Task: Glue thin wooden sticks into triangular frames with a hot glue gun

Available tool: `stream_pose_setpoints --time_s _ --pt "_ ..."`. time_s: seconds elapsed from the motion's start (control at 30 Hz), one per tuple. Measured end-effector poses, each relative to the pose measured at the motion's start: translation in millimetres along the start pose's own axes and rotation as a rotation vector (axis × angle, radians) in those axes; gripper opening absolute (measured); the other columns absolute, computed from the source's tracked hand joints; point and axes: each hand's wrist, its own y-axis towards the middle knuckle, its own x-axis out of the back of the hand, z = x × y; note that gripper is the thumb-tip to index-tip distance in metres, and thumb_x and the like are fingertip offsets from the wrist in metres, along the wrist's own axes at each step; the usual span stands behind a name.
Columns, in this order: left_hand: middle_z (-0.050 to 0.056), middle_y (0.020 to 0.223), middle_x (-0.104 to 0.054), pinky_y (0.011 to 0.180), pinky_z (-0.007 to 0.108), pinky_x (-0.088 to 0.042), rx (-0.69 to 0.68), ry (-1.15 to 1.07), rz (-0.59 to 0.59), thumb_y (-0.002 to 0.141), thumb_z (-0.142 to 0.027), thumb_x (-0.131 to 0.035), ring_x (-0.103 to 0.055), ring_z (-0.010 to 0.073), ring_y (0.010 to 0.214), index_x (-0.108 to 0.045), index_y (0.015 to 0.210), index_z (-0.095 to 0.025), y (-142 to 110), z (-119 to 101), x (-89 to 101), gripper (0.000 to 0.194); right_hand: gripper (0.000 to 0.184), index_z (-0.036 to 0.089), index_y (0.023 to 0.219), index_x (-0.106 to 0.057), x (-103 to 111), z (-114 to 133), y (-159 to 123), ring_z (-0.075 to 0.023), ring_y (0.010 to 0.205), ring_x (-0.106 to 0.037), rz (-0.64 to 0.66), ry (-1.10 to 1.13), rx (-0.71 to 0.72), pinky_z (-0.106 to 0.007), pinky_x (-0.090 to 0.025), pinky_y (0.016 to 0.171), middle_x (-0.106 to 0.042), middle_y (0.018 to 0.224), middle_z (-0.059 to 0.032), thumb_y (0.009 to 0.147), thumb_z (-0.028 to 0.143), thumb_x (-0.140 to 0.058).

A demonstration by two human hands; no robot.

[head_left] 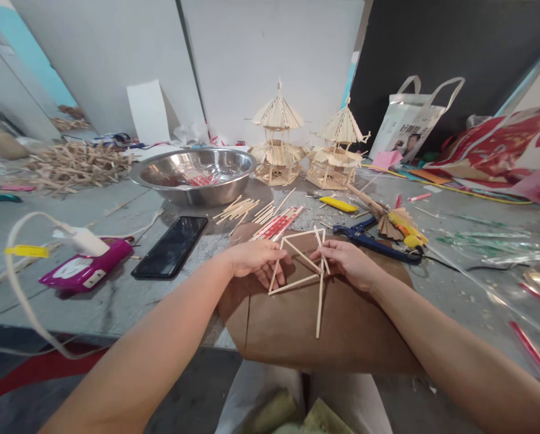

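Observation:
Over a brown board [364, 328] I hold a small frame of thin wooden sticks [295, 284]. My left hand [261, 260] pinches its left side between thumb and fingers. At the right corner, where several sticks cross, my right hand [346, 260] has its fingertips closed on the frame. One stick points down towards me from that corner. Just beyond the hands lie red-and-white packets of sticks [279, 223] and loose sticks [238, 208]. A blue glue gun [378, 246] with a black cord rests right of my right hand.
Two pagoda models of sticks [276, 160] stand at the back, beside a steel bowl [188, 194]. A black phone [169, 247] and a purple power strip [87, 264] lie left. A yellow cutter [337, 204], a white bag [403, 123] and plastic scraps [487, 238] are right.

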Motion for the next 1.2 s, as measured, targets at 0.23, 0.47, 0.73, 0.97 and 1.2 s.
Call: stream_pose_setpoints --time_s 0.23,0.47,0.73,0.97,1.2 --pt "0.005 0.052 -0.060 0.046 0.029 -0.043 -0.002 -0.018 -0.047 0.069 -0.051 -0.047 -0.059 0.0192 0.050 -0.042 0.077 -0.015 -0.4 -3.3 -5.7 0.036 0.013 0.016 0.072 -0.055 1.7 -0.4 0.2 -0.0086 0.049 -0.053 0.024 -0.016 -0.005 -0.024 -0.047 0.049 -0.057 0.059 0.0003 0.071 0.028 -0.054" --pt "0.001 0.045 -0.055 0.042 0.026 -0.041 -0.013 -0.068 -0.049 0.068 -0.051 -0.049 -0.058 0.0192 0.048 -0.040 0.075 -0.016 1.6 -3.6 -7.3 0.036 0.014 0.016 0.071 -0.055 2.3 -2.3 0.6 -0.0086 0.049 -0.053 0.030 -0.025 -0.008 -0.024 -0.047 0.050 -0.057 0.060 -0.0006 0.070 0.030 -0.055" --pt "0.001 0.045 -0.055 0.042 0.026 -0.042 -0.013 -0.148 -0.060 0.074 -0.043 -0.046 -0.057 0.0180 0.046 -0.042 0.077 -0.016 3.6 -3.1 -4.0 0.028 0.015 0.015 0.071 -0.055 2.7 0.2 -0.2 -0.0084 0.048 -0.053 0.040 -0.015 -0.014 -0.023 -0.047 0.049 -0.055 0.055 0.0008 0.070 0.031 -0.055" --pt "0.001 0.045 -0.054 0.041 0.026 -0.042 -0.023 -0.160 -0.030 0.073 -0.046 -0.047 -0.058 0.0193 0.048 -0.042 0.080 -0.016 5.0 -1.5 -3.6 0.031 0.015 0.015 0.070 -0.056 1.2 1.8 -2.0 -0.0082 0.049 -0.053 0.043 0.049 -0.016 -0.026 -0.048 0.054 -0.056 0.059 0.0003 0.068 0.030 -0.057" --pt "0.002 0.053 -0.059 0.043 0.026 -0.042 -0.031 -0.066 -0.017 0.071 -0.046 -0.048 -0.057 0.0165 0.047 -0.044 0.086 -0.016 2.4 -1.7 -5.8 0.033 0.014 0.015 0.068 -0.055 1.5 0.3 -0.4 -0.0084 0.048 -0.053 0.027 0.054 -0.008 -0.024 -0.047 0.050 -0.057 0.062 -0.0001 0.067 0.028 -0.058"
